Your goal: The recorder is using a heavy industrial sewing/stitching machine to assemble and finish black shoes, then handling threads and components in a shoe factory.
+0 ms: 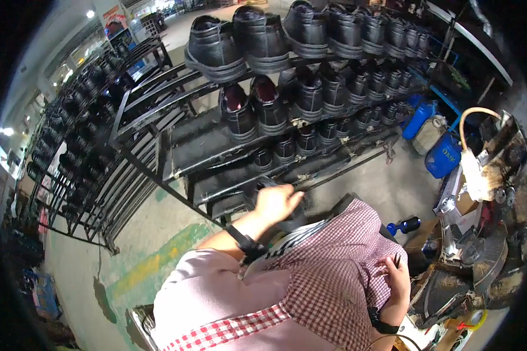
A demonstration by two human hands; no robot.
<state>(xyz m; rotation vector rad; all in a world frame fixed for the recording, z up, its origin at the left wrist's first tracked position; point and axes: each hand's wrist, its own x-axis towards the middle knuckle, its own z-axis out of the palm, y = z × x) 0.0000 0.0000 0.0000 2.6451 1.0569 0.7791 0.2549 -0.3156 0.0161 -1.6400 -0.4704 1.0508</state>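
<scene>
At the far left stands a rack (123,219) of dark metal bars, its tiers crowded with black footwear (70,146). Right of it, the floor (132,237) bears a worn green and yellow marking (152,266). Next comes the nearer rack (196,143), whose upper tiers carry rows of black shoes (263,47); a pair (269,111) on the second tier shows reddish linings. Below these, the left hand (277,205), with a dark band (249,245) at its wrist, reaches forward from a pale pink sleeve (199,278). It lies over a black thing (293,221) in front of the lower shelves (possibly a shoe, though the hand covers much of it). The thumb stands away from the knuckles; the other fingertips are hidden, so I cannot tell whether they grip. A red-and-white checked apron (339,257) covers the person's front. To its right, the right hand (398,281) is held close to the apron, fingers bent in narrowly around a slim dark object (397,260) that sticks up between them. Beyond lie a blue-and-black item (405,225) on the floor, blue containers (443,157) and, far right, a cluttered bench with a bent tan hose (464,126).
</scene>
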